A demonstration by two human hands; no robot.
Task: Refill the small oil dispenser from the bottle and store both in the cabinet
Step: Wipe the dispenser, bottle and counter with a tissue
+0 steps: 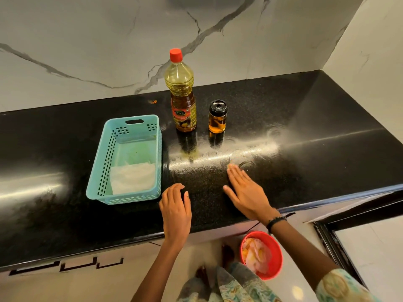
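Both hands empty: left hand (176,211) loosely curled, right hand (245,192) flat on the table (305,149). Capped oil bottle (182,92) and small dispenser (217,117) stand side by side behind, probably staged for pouring.

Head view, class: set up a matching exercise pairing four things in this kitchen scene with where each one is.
Things:
1. oil bottle
2. small oil dispenser
3. blue basket
4. red bowl

Places:
A. on the floor below the counter edge
B. on the counter, left of the bottle
C. standing between the basket and the dispenser
D. on the counter, right of the bottle

Pairs: 1-C, 2-D, 3-B, 4-A
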